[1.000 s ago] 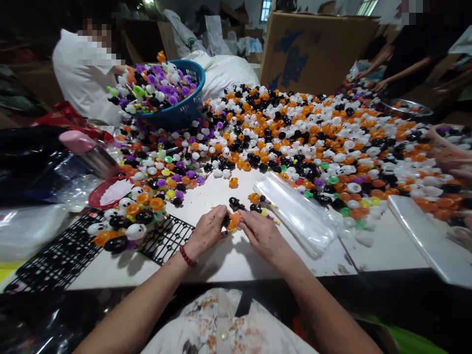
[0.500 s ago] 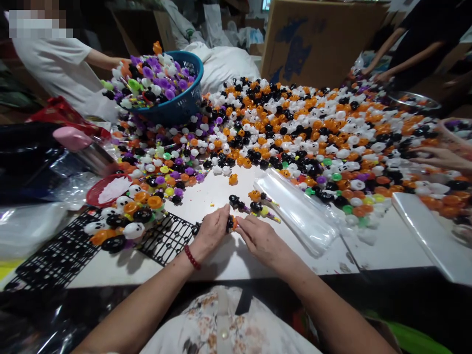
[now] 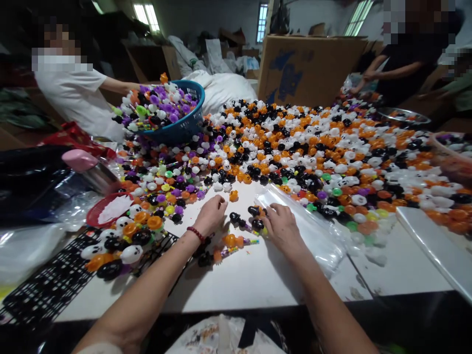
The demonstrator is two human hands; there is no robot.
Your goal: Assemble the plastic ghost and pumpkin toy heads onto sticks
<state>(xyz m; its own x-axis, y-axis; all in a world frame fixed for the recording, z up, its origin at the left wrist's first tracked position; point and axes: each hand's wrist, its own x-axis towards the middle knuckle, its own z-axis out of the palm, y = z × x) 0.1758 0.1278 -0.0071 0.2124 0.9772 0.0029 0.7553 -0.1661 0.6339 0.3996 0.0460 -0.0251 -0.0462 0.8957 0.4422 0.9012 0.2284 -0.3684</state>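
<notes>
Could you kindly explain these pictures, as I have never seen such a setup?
There is no machine: these are a person's bare left hand and right hand, seen from one camera worn on the head, looking forward and down. On the white table lies a heap of small figures, near a blue basket, with clear plastic bags in front. The right hand is at a black-headed piece; whether it grips is hard to tell. Nothing shows held in the left hand.
</notes>
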